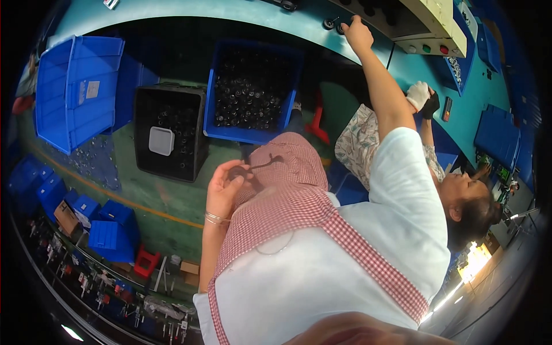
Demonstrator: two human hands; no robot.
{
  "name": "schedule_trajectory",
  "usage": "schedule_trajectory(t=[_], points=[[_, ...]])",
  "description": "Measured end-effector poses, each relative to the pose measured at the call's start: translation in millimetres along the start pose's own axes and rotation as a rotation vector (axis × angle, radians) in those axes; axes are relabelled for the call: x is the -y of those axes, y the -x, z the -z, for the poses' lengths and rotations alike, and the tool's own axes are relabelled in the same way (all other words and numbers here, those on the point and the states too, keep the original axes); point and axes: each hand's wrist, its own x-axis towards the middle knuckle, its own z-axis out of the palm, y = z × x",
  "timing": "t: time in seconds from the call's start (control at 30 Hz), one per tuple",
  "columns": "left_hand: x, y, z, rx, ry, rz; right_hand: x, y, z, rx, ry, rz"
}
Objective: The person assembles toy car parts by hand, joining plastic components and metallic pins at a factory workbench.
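My left hand is held in front of my checked apron, its fingers curled around a dark round part that is partly hidden by them. My right arm stretches out to the teal workbench. There my right hand pinches a small black wheel-like part at the foot of a machine. Right beside it lies a second small black wheel.
The cream machine housing has coloured buttons. A blue bin and a black bin of black round parts stand below the bench, the latter with a white tray. A co-worker's gloved hand is at right.
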Motion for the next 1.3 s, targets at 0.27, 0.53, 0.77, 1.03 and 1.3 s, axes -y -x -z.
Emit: schedule_trajectory(t=[0.27, 0.53, 0.77, 1.03, 1.3], points=[[-7.3, -18.1, 34.3, 0.124, 0.138, -0.086, 7.8, 182.4, 12.7, 0.897, -1.412, -0.649], [-39.5, -26.8, 66.5, 0.316, -0.092, -0.113, 122.6, 375.6, 79.6, 1.121, -1.575, -0.624], [-6.2, 3.5, 60.1, 0.362, 0.290, -0.227, 124.6, 401.9, 109.2, 1.137, -1.559, -0.398], [44.5, 30.6, -4.7, 0.253, 0.440, -0.253, 73.8, 390.3, 132.3, 1.253, -1.643, -0.183], [128.8, 55.5, -41.5, 0.080, 0.558, -0.143, 18.7, 423.5, 130.5, 1.510, -1.460, -0.336]])
